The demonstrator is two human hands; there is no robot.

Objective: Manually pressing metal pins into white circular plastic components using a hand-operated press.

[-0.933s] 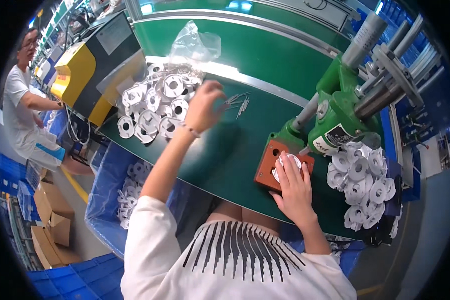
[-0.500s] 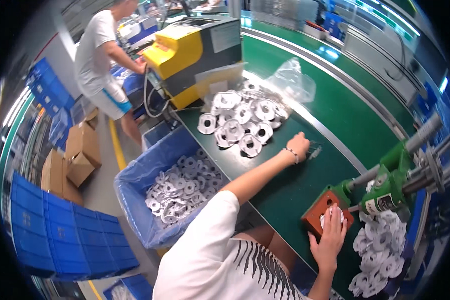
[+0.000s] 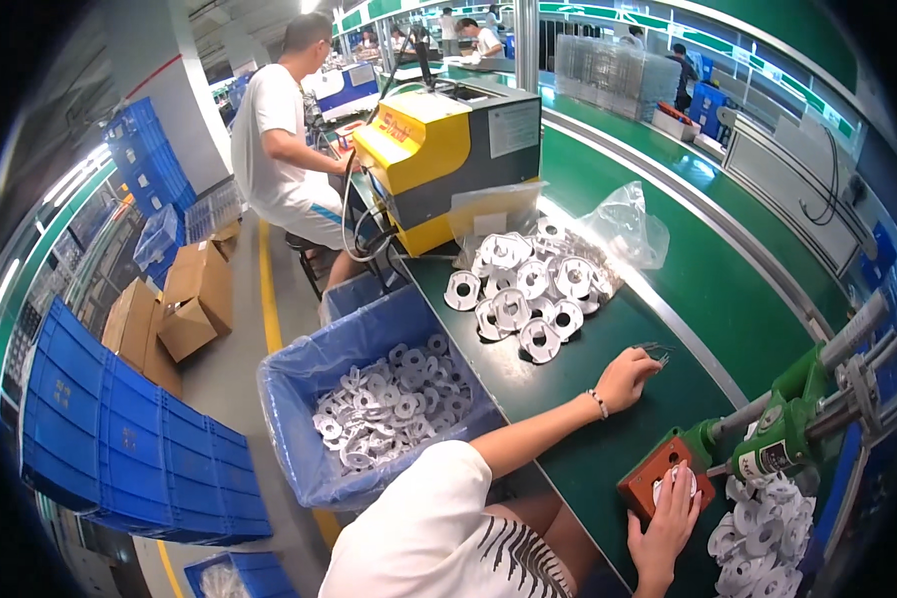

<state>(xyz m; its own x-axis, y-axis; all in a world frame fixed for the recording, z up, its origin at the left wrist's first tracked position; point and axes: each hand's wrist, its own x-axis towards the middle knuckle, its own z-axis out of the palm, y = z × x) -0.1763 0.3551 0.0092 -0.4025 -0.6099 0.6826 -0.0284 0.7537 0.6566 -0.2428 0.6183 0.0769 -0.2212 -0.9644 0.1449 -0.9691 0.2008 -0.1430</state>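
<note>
My left hand reaches across the green bench, its fingers curled and pinched at a few thin metal pins. Whether a pin sits between the fingertips is too small to tell. Over on the right, my right hand lays its stretched fingers on a white ring-shaped plastic part, partly covering it. That part sits on an orange-red block under a green bench press. My right thumb stays apart from the fingers, by the block's near side.
White ring parts lie heaped at the bench's far end, near a clear plastic bag. More parts pile up beside the press. A lined blue bin stands left. Beyond are a yellow-grey machine and a seated person.
My view has tilted up, so the scene sits lower and farther right. My left hand has drawn slightly nearer, its fingers now curled by the pins. My right hand stays on the part.
</note>
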